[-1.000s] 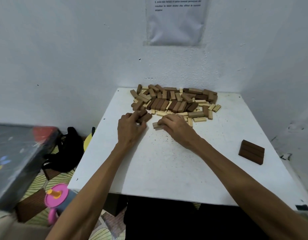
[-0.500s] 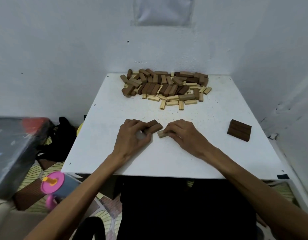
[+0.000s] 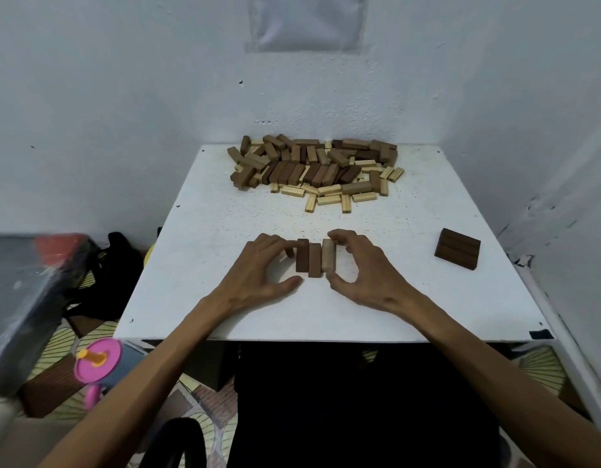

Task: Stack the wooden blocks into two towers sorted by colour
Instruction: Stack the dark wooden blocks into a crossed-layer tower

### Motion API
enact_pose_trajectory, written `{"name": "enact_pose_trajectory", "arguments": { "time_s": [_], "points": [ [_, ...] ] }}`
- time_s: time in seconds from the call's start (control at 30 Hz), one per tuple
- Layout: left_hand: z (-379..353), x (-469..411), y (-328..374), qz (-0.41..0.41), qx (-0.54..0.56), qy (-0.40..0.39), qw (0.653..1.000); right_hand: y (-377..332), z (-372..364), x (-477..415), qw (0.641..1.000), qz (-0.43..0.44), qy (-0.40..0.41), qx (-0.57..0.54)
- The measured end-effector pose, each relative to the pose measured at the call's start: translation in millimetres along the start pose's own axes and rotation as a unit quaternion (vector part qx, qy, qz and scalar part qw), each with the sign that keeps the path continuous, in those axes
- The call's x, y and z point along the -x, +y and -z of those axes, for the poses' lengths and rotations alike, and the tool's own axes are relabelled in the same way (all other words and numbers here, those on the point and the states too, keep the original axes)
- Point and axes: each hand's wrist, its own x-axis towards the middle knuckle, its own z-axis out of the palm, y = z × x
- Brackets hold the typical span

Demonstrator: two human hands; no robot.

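Right now both hands are closing in on a short row of three blocks lying flat between them on the white table [image 3: 393, 315]. The left hand [image 3: 258, 268] is curling its fingers against the outer side of the two dark blocks [image 3: 307, 261], with its thumb reaching along the table towards their near ends. The right hand [image 3: 363, 271] is gripping the pale block [image 3: 328, 260] lengthwise, forefinger at the far end and thumb at the near end, and pressing it against the dark pair.

That pairing is where the trouble is probably lying. A pale piece is sitting flush with two dark ones, so if the row is being squared up as one layer, the colours are getting mixed and the sorting is failing at the base. The ends are also not lining up: the middle block is sitting nearer to the person than its neighbours. A squeeze from both sides is likely to lock in that offset, leaving a crooked footing.

Beyond the fingertips, the mixed pile [image 3: 312, 170] is waiting well apart, most of it unsorted. Off to the outside of the right hand, a dark layer [image 3: 457, 248] of blocks is lying on its own. A wide sweep of the right forearm could be knocking it askew.
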Motion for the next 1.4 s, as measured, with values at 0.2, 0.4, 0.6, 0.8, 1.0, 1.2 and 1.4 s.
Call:
{"name": "enact_pose_trajectory", "arguments": {
  "time_s": [0.2,0.4,0.6,0.8,1.0,1.2,1.4],
  "points": [
    [4.0,-12.9,-7.1,0.041,0.009,-0.048,0.998,9.1,2.7,-9.4,1.0,0.017,-0.01,-0.01],
    [-2.5,-18.6,-6.6,0.028,0.004,-0.016,0.999,10.9,7.9,-18.2,0.997,0.069,-0.024,-0.026],
    [-7.9,-19.8,-6.8,0.021,0.005,0.004,1.0,13.3,7.8,-20.0,0.996,0.086,-0.009,-0.029],
    [-9.0,-21.2,-7.2,0.026,0.02,0.006,0.999,12.3,5.6,-19.5,0.995,0.096,-0.001,-0.034],
    [-7.0,-26.1,-5.4,0.038,0.059,-0.01,0.997,11.9,5.2,-21.9,0.994,0.096,-0.001,-0.047],
    [-8.4,-35.7,-4.6,0.034,0.11,-0.042,0.993,15.1,7.9,-17.5,0.993,0.103,0.016,-0.053],
    [-18.0,-58.6,12.2,0.007,0.154,-0.051,0.987,23.1,29.4,-8.0,0.994,0.08,0.041,-0.054]
  ]
}}
